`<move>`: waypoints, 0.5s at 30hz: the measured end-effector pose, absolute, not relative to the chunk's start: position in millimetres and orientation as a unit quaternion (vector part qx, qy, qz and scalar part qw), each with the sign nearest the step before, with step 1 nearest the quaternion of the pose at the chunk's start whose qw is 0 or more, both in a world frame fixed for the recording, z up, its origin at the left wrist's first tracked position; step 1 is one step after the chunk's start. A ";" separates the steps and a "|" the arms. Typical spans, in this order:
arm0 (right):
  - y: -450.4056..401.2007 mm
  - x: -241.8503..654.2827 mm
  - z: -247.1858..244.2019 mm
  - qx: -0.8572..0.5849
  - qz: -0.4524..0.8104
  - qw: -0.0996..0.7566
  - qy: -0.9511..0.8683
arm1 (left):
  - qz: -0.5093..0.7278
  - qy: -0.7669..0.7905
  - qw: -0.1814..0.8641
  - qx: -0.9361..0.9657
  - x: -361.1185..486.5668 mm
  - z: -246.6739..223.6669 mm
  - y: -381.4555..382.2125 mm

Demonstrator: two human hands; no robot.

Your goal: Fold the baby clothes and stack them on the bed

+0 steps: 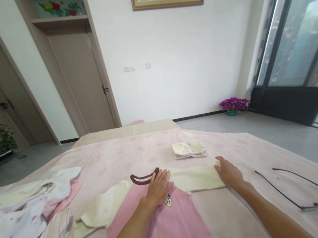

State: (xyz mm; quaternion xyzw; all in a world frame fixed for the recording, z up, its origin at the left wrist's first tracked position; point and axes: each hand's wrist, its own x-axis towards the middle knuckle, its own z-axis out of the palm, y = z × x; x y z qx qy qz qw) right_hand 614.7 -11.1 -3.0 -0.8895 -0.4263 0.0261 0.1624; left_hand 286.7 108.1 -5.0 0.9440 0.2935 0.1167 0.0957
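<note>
A pink shirt (175, 231) with cream sleeves and a brown collar lies spread on the pink patterned cloth, a small cartoon figure on its chest. My left hand (159, 188) rests flat on the shirt beside the collar, fingers spread. At the cuff end of the right-side sleeve (200, 177) is my right hand (229, 170), its thumb and fingers closed around the cuff edge. The other sleeve (104, 208) stretches out to the left with its cuff slightly folded.
Loose clothes (15, 230) are heaped at the left. A folded cream garment (188, 149) lies beyond the right-side sleeve. Glasses (312, 205) with open temples rest at the right on the cloth (116, 155).
</note>
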 end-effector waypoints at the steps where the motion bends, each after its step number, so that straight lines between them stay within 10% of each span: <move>1: -14.9 618.2 -2.1 -0.891 0.022 0.158 -0.424 | 0.118 0.303 0.088 0.942 289.7 -9.0 109.7; 15: 7.2 486.8 -8.7 -0.697 -0.077 0.095 -0.707 | 0.119 0.334 0.039 0.934 289.2 -18.2 107.9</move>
